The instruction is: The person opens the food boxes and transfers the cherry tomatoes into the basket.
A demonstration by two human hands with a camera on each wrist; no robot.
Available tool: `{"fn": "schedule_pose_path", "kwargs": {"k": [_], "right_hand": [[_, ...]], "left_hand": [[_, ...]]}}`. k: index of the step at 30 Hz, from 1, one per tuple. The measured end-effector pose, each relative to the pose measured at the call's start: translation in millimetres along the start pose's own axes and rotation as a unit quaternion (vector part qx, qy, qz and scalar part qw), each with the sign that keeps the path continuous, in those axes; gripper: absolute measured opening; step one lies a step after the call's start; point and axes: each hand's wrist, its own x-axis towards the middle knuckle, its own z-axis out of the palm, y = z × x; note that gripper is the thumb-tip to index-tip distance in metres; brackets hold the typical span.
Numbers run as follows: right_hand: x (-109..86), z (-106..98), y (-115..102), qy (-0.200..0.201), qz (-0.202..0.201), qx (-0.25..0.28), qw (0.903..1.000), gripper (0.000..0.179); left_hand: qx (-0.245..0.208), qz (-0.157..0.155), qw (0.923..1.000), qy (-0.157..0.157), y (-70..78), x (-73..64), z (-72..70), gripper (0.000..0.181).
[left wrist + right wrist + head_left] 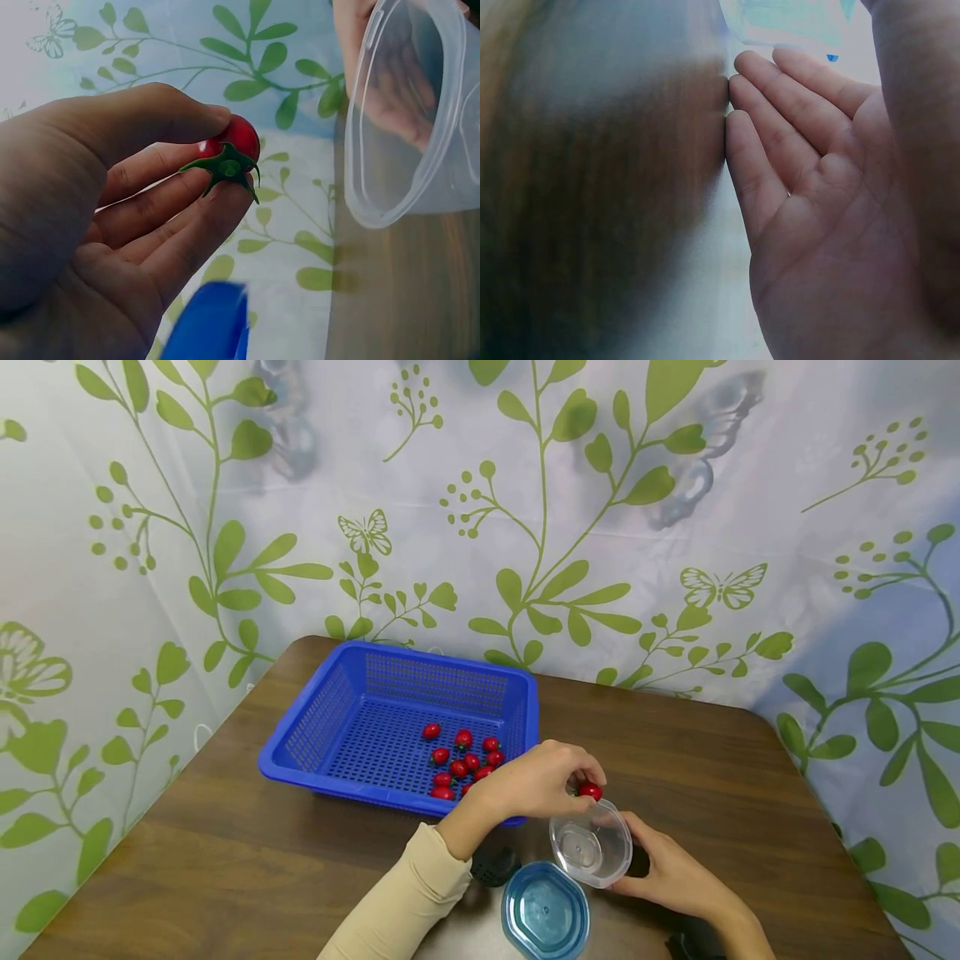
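My left hand [543, 781] pinches a cherry tomato [590, 791] between thumb and fingertips, right at the rim of a clear plastic container [577, 860]. In the left wrist view the tomato [241, 139] shows a green star-shaped stem top turned to the camera. The right hand [675, 870] holds the container from its right side, tilted with its mouth toward the left hand. No tomato shows inside the container. In the right wrist view, the fingers [802, 112] reach up along the container's side, whose greater part is out of frame.
Left of the hands, a blue plastic basket [281, 758] with perforated walls holds several red cherry tomatoes [458, 768], mostly in its front right part. A translucent blue lid [546, 910] lies in front of the container on the brown wooden table [712, 752]. A leaf-patterned cloth [450, 568] hangs behind the table.
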Motion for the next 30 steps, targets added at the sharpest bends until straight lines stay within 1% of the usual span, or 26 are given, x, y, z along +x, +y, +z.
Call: {"fn": "schedule_pose_path", "kwargs": {"k": [5, 9, 15, 20, 26, 30], "right_hand": [[0.4, 0.8, -0.4, 0.008, -0.010, -0.001, 0.9999, 0.075], [0.6, 1.6, 0.5, 0.009, -0.007, -0.008, 0.9999, 0.075], [1.0, 1.5, 2.2, 0.011, -0.015, -0.007, 0.9998, 0.074], [1.0, 1.4, 2.1, 0.016, -0.018, -0.011, 0.9997, 0.074], [1.4, 1.5, 0.7, 0.015, -0.016, -0.012, 0.9997, 0.074], [1.7, 1.4, 0.1, 0.017, -0.015, -0.017, 0.9996, 0.074]], "left_hand": [[-0.020, -0.013, 0.9996, 0.013, -1.9, -3.2, -7.2, 0.019], [-0.041, -0.025, 0.9986, 0.021, -3.4, -7.0, -14.9, 0.020], [-0.061, -0.030, 0.9971, 0.034, -11.1, -11.1, -26.0, 0.018], [-0.052, -0.027, 0.9970, 0.051, -17.4, -15.6, -34.7, 0.017], [-0.036, -0.040, 0.9965, 0.064, -23.7, -19.7, -40.7, 0.018], [-0.031, -0.043, 0.9961, 0.071, -25.5, -22.2, -43.6, 0.018]]}}
